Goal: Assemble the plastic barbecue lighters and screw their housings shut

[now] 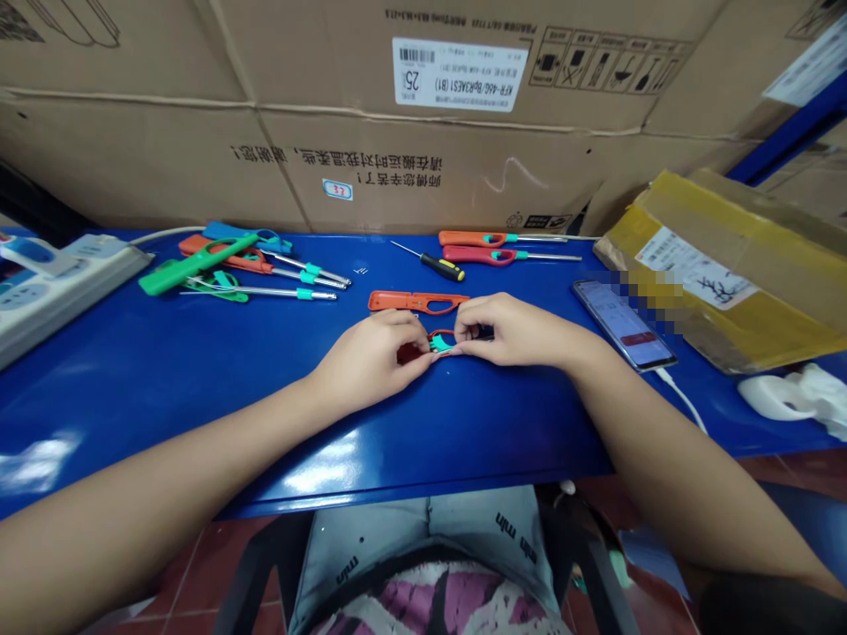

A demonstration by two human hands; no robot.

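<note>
Near the middle of the blue table, my left hand (379,357) and my right hand (508,330) meet around a small red-orange lighter part with a teal trigger (441,342). Fingers of both hands are closed on it from either side and hide much of it. Just beyond them lies an orange casing half (403,302) with an oval opening. Farther back is a black and yellow screwdriver (442,267), its thin shaft pointing to the back left.
Several long lighters (244,257) lie in a pile at the left, beside a white power strip (63,282). An orange lighter (473,238) and a red one (480,255) rest at the back. Right: phone (622,324), taped box (728,273). A large carton (318,115) stands behind.
</note>
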